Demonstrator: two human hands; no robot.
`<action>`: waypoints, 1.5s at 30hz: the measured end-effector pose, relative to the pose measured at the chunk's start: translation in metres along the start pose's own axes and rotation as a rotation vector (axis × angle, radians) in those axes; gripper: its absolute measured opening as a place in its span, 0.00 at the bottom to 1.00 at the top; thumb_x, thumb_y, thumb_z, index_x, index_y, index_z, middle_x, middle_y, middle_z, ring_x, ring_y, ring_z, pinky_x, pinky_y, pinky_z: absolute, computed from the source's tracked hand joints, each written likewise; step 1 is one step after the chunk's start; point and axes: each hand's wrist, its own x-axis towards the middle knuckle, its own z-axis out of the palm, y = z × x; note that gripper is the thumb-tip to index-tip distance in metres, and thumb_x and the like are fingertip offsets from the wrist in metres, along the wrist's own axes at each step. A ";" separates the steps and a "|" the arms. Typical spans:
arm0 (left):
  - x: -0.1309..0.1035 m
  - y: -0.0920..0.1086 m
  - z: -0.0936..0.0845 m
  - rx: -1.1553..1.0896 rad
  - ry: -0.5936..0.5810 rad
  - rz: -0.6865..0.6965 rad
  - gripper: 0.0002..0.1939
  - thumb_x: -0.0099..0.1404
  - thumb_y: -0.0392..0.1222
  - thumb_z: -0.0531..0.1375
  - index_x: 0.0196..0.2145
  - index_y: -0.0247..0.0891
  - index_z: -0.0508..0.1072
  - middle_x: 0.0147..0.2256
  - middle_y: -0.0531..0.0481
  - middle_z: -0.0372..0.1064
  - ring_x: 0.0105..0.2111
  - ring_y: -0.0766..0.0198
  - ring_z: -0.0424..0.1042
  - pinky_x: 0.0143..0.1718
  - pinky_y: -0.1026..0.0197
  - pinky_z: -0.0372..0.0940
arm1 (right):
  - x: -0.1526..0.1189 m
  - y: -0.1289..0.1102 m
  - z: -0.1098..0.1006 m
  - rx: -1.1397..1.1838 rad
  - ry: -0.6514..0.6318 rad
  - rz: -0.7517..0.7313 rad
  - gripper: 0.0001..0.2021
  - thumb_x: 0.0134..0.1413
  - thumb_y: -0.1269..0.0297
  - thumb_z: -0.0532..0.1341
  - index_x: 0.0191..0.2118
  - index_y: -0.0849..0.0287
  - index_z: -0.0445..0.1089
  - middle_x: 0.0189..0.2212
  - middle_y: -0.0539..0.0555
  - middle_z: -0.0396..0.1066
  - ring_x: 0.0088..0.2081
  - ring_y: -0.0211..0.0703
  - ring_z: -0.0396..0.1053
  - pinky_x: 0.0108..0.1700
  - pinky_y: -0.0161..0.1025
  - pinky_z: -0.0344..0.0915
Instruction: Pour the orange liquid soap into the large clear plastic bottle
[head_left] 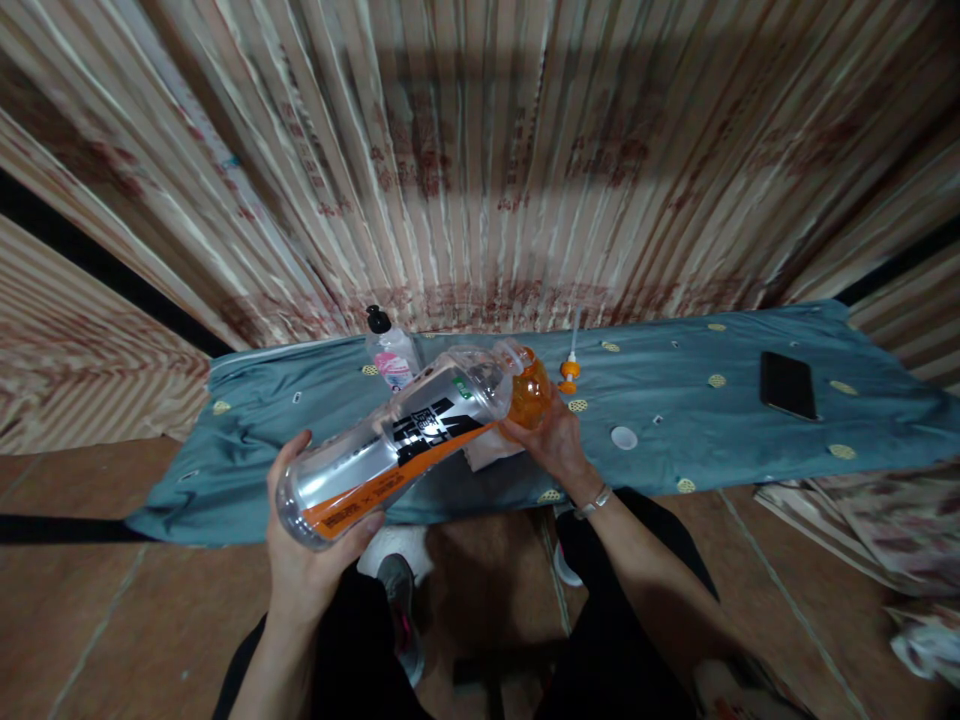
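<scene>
My left hand (311, 530) is wrapped round the base of a large clear drink bottle (420, 430) with a silver, black and orange label. The bottle is tilted, its neck up and to the right. In my right hand (551, 445) is a small translucent orange bottle (531, 392), its top close against the drink bottle's mouth; whether they touch is hard to tell. Behind them lies an orange pump head (570, 372) with a clear tube. A white round cap (624, 438) rests to the right. Something pale (491, 450), like folded tissue, shows partly under the drink bottle.
A clear pump bottle (394, 355) with a black top and pink label stands at the back left. A dark phone (787, 384) lies at the right on the teal cloth (720, 430) covering the narrow table. Pleated curtains (480, 180) hang close behind; my legs are below the front edge.
</scene>
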 end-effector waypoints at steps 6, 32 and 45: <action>0.002 -0.004 -0.002 0.029 -0.013 0.025 0.63 0.45 0.65 0.87 0.73 0.44 0.73 0.54 0.41 0.85 0.51 0.34 0.89 0.55 0.38 0.86 | 0.000 -0.006 -0.003 0.011 -0.017 0.025 0.47 0.54 0.44 0.82 0.73 0.62 0.71 0.65 0.74 0.85 0.65 0.77 0.86 0.68 0.71 0.84; 0.001 -0.004 -0.004 0.054 -0.019 0.030 0.59 0.46 0.63 0.86 0.72 0.50 0.73 0.55 0.43 0.86 0.52 0.34 0.88 0.58 0.36 0.86 | 0.001 0.001 -0.002 -0.002 -0.033 0.004 0.49 0.56 0.43 0.81 0.79 0.54 0.69 0.67 0.67 0.84 0.68 0.70 0.85 0.70 0.66 0.83; 0.001 -0.002 -0.003 0.049 -0.016 0.005 0.61 0.45 0.62 0.86 0.73 0.47 0.72 0.56 0.41 0.85 0.55 0.32 0.87 0.62 0.34 0.83 | 0.000 -0.003 -0.002 0.002 -0.017 0.028 0.48 0.57 0.39 0.81 0.78 0.53 0.72 0.65 0.66 0.85 0.65 0.72 0.86 0.67 0.66 0.85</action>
